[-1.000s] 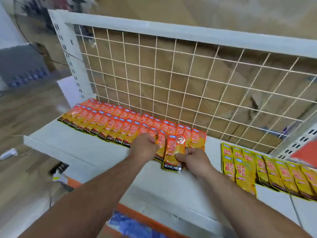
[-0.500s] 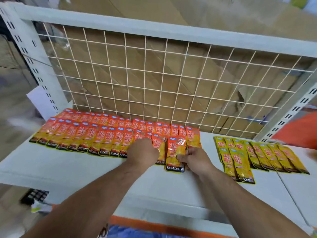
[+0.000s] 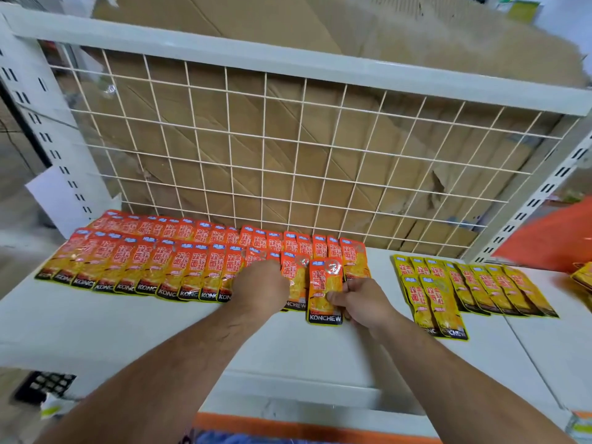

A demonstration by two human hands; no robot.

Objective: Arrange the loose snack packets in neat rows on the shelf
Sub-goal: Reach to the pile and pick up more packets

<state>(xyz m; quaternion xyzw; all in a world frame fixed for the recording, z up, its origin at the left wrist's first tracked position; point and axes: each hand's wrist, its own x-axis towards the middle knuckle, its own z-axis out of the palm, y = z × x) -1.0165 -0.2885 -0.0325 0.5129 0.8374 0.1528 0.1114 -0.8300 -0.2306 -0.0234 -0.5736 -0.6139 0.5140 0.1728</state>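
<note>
Two overlapping rows of orange snack packets (image 3: 166, 264) lie on the white shelf (image 3: 134, 328) against the wire grid. My left hand (image 3: 261, 285) rests, fingers curled, on the right end of the front row; its fingertips are hidden. My right hand (image 3: 360, 301) pinches the right edge of one orange packet (image 3: 323, 290), which lies a little lower than its neighbours at the row's right end. To the right sit two short rows of yellow snack packets (image 3: 474, 290).
A white wire grid back panel (image 3: 288, 161) with cardboard behind it closes the shelf's rear. Slotted uprights (image 3: 48, 136) stand at both sides. An orange object (image 3: 551, 238) and more yellow packets (image 3: 583, 274) lie at the far right. The shelf's front edge (image 3: 288, 398) is near my forearms.
The view has swung right and up. Both hands stay at the front row's right end, and the packet in my right hand has shifted slightly right, apart from its neighbour.
</note>
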